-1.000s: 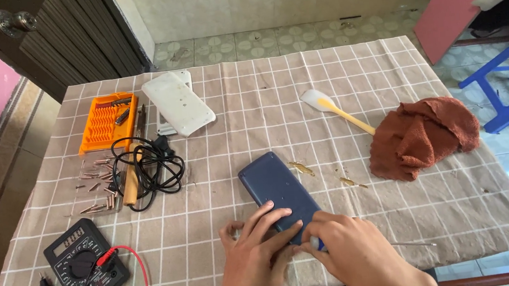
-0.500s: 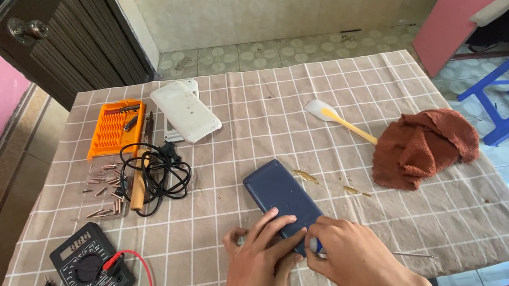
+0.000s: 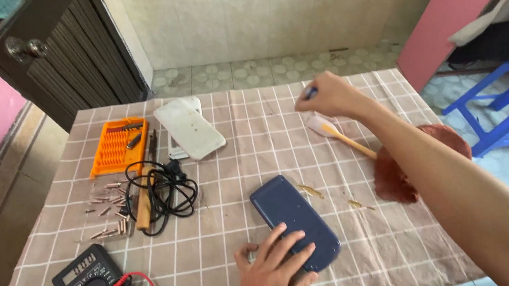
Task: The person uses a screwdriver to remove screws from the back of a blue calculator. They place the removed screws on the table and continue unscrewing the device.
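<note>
A table draped in a beige checked cloth [image 3: 228,133] fills most of the view. A crumpled rust-brown rag [image 3: 395,179] is seen at 3 o'clock, mostly hidden behind the forearm. The dark blue rectangular phone-like case [image 3: 293,220] is laid flat near 6 o'clock, pinned down by the left hand [image 3: 273,272], fingers spread across its near end. A white plastic cover [image 3: 190,128] and an orange tray of screwdriver bits [image 3: 119,146] are parked around 11. The right hand [image 3: 328,95], stretched out to 1 o'clock, is pinched shut on a small blue-tipped tool [image 3: 310,92], just above a wooden-handled pale spatula [image 3: 341,136].
</note>
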